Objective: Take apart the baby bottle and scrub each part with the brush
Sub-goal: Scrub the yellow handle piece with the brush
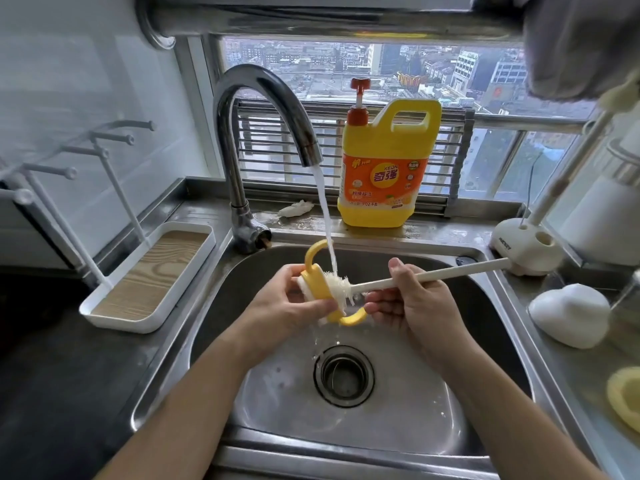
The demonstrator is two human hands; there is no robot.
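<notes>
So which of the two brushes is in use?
The long-handled brush gripped by the right hand, bristles on the yellow handle ring; the other brush stands in its holder.

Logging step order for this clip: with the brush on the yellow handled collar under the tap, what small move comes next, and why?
Probably turn the yellow handled collar a little in the left hand: the right hand holds the brush with its bristles against one side only, and running water falls on them.

Basin (398, 271) open below my hands; tap (263, 105) arches ahead-left; jug (384, 168) behind — brush stand (526, 247) crowds right.
</notes>
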